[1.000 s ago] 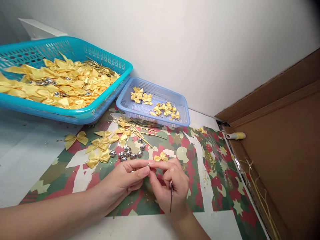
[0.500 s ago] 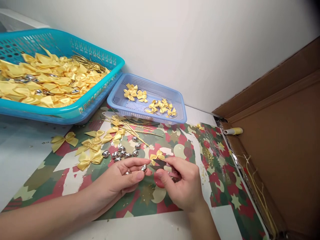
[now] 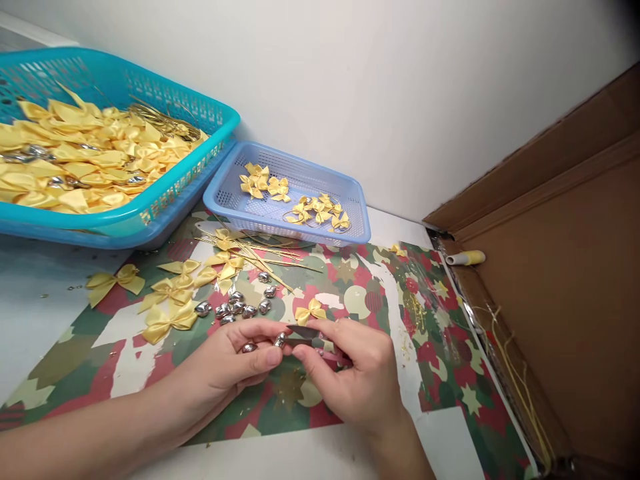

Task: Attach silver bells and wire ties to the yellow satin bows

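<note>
Between its thumb and fingers, my left hand pinches a small shiny silver heart-shaped bead. A second silver bead shows in the curl of the same hand. My right hand grips small scissors with dark blades and pink handles. The parted blades point left, their tips right at the pinched bead. Just beyond the scissors, a yellow satin bow lies on the patterned paper. Several loose silver beads are grouped beyond my left hand, beside several yellow bows.
A turquoise basket full of yellow bows stands at the left. Next to it is a smaller blue basket with several bows. Gold wire ties lie before it. A cardboard box with a white-and-yellow tube borders the right.
My right hand has moved the scissors left, bringing the blades up to the silver bead. My left hand still pinches the bead. The view has shifted slightly.
</note>
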Motion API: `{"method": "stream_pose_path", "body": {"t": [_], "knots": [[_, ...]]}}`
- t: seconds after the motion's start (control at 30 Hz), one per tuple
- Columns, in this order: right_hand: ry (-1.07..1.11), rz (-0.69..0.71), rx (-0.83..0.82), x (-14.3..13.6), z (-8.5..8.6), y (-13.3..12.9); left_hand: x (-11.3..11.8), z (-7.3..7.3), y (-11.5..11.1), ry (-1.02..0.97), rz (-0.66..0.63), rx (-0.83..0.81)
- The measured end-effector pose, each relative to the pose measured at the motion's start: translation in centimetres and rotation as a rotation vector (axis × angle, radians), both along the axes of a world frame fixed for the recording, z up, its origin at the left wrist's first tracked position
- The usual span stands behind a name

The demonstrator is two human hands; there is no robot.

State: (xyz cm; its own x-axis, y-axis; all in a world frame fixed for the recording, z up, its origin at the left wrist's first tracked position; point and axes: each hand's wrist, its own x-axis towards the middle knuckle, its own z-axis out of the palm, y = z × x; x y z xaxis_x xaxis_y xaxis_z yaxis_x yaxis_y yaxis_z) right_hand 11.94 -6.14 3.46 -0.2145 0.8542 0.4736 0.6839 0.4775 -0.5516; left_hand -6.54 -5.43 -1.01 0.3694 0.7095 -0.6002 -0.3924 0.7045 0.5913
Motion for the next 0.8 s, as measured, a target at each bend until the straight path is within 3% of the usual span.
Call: {"method": "stream_pose_path", "body": {"t": [0.3,0.53,0.7,0.8], "knots": [[-0.018,0.006,0.009,-0.1,0.2,-0.1,0.2,0.9,0.1,0.012,-0.020,0.010],[0.021,-0.003,-0.127,0.2,0.4,0.0,0.2,0.5,0.0,0.039,0.003,0.046],[0.195,-0.043,-0.366,1.2,1.1,0.3,-0.1,-0.3,-0.3,0.147,-0.062,0.237],[0.325,0.060,-0.438,1.4,0.9,0.2,-0.2,-0.3,-0.4,0.184,-0.098,0.376]]}}
